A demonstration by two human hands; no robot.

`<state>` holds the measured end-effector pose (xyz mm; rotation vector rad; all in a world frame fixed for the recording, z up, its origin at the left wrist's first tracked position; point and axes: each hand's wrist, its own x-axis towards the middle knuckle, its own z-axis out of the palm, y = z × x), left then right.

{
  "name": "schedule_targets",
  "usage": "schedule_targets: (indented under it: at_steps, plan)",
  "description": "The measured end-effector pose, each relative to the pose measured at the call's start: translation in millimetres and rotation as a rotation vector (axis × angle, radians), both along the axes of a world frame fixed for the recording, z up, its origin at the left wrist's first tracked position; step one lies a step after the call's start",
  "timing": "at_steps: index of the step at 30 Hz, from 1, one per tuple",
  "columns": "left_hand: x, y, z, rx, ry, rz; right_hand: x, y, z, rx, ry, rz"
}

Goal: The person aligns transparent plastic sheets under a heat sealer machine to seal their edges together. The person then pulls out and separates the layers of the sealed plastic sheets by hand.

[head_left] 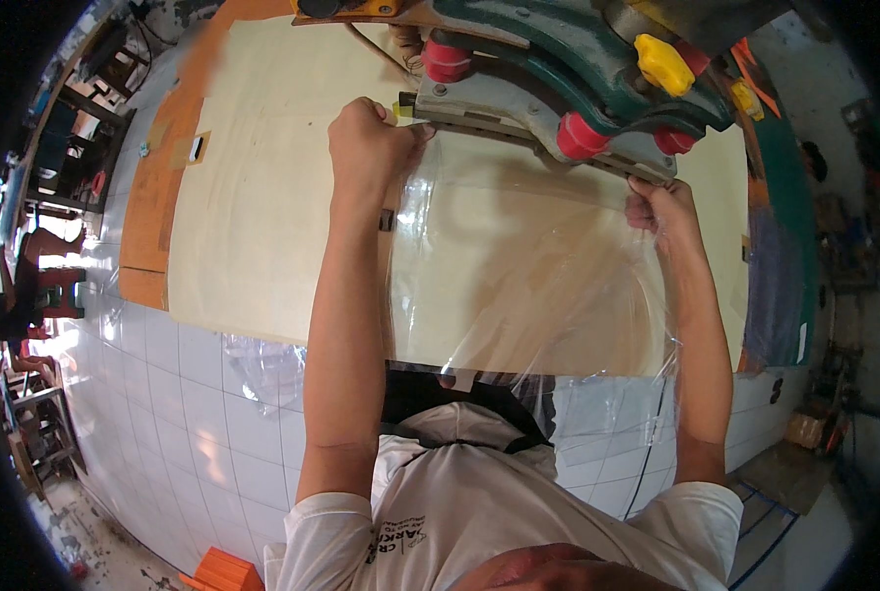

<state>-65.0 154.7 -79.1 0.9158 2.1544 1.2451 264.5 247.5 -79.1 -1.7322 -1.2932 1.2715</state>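
Observation:
A clear plastic sheet is stretched between my two hands and hangs over the near edge of the table. My left hand is closed, pinching its far left corner beside the end of a metal bar. At the far right corner, my right hand is also closed on the plastic, thumb and fingers just below the bar's other end. Above the sheet's far edge stands a green machine with a grey metal plate, red knobs and a yellow knob. Whether the bar touches the plastic cannot be made out.
A cream board covers the orange-brown tabletop. More crumpled clear plastic lies by the near edge. Dark blue cloth is at the right. An orange object sits on the tiled floor.

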Motion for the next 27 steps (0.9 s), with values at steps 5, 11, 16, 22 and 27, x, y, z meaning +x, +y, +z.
schedule_targets:
  at_steps: [5,11,16,22,27]
  plan:
    - [1.9,5.9,-8.7,0.044,-0.042,-0.045,12.8,0.2,4.2,-0.015,0.017,0.047]
    - [-6.4,4.8,-10.9,0.004,0.105,-0.053,7.5,0.0,10.2,-0.088,0.072,0.041]
    - [7.9,-0.8,10.1,-0.001,0.031,-0.077,15.9,2.9,8.2,-0.092,0.095,0.035]
    - [1.3,-0.1,5.5,0.046,-0.135,-0.107,17.9,4.9,-3.3,-0.025,0.155,0.066]
    - [0.7,-0.4,0.5,0.062,-0.115,-0.090,15.3,3.1,-0.7,-0.005,0.124,0.080]
